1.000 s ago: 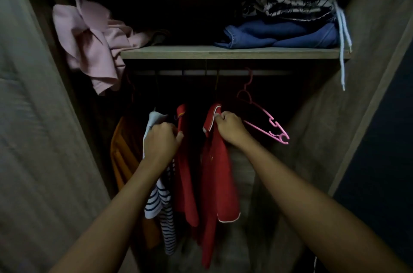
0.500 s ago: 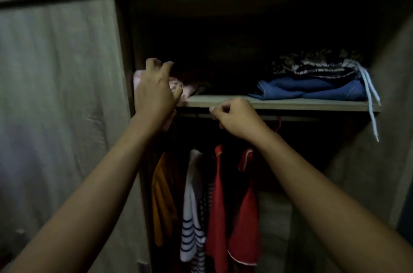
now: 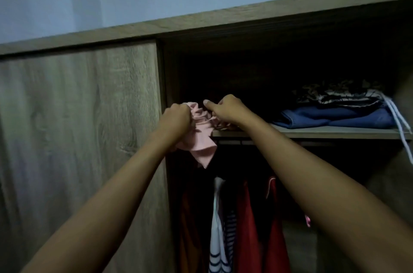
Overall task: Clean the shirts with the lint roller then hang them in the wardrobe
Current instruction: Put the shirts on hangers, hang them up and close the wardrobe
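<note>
Both hands are closed on a bunched pink shirt at the shelf's left end: the left hand fisted in the cloth, the right hand pinching its upper folds. A corner hangs below the shelf edge (the dark space above is open). Folded blue clothes lie well right; red and striped shirts hang beneath.

Both hands on pink garment
</note>
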